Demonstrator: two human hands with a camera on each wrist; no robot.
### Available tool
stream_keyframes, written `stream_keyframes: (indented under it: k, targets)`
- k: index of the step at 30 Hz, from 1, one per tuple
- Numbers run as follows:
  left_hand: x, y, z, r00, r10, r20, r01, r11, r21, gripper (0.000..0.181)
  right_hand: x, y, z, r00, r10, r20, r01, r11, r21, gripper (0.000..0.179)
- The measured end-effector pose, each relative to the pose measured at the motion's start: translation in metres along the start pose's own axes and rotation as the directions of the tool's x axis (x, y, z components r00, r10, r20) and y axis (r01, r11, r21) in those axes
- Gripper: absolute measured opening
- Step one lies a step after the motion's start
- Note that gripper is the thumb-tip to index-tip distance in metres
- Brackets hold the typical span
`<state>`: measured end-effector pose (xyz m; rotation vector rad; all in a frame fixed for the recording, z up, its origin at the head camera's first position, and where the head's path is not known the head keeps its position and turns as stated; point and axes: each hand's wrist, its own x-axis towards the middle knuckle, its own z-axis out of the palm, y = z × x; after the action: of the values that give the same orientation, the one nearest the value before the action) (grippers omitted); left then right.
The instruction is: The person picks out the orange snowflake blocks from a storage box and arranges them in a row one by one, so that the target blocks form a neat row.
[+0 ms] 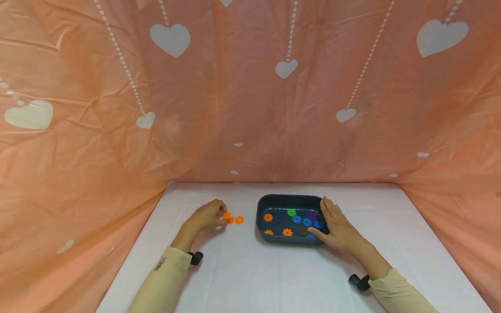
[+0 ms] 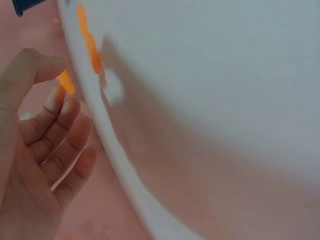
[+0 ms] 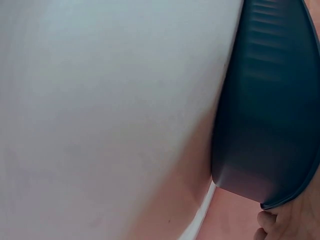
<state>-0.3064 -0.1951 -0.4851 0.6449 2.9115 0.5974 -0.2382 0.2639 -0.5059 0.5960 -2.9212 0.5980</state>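
In the head view my left hand pinches an orange flower-shaped disc between thumb and fingertips, just above the white table. The left wrist view shows that disc edge-on at the thumb tip, the other fingers loosely bent. Beside it, more orange discs lie on the table. My right hand holds the right end of a dark blue tray, thumb over the inside and fingers along the outer side. Part of the grip is hidden in the right wrist view, where the tray's wall fills the right side.
Inside the tray lie several flower-shaped discs: orange ones, a green one, blue ones, a purple one and a brown one. A peach curtain with white hearts hangs behind the white table.
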Motion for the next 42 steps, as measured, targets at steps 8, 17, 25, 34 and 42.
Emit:
stream_keyframes:
  k: [8, 17, 25, 34, 42]
  targets:
    - [-0.005, -0.011, 0.001, 0.999, -0.03, 0.031, 0.029, 0.999, 0.016, 0.03, 0.0, 0.0, 0.0, 1.0, 0.002, 0.0, -0.002, 1.0, 0.0, 0.107]
    - [-0.008, -0.015, 0.002, 0.994, -0.095, 0.058, 0.097, 0.994, -0.039, 0.027, 0.0, 0.0, 0.0, 1.0, -0.002, -0.006, 0.003, 1.0, 0.005, 0.107]
    - [-0.006, -0.016, 0.002, 0.993, -0.091, 0.071, 0.093, 0.995, -0.026, 0.025, 0.0, 0.001, 0.001, 1.0, -0.003, -0.008, 0.003, 1.0, 0.006, 0.107]
    - [-0.006, -0.018, 0.003, 0.992, -0.099, 0.079, 0.102, 0.994, -0.031, 0.024, 0.0, 0.001, 0.001, 1.0, 0.005, -0.005, -0.005, 1.0, 0.004, 0.107]
    - [-0.005, -0.018, 0.003, 0.994, -0.091, 0.066, 0.093, 0.995, -0.041, 0.026, 0.0, -0.001, 0.001, 1.0, 0.005, -0.006, -0.005, 1.0, 0.008, 0.107]
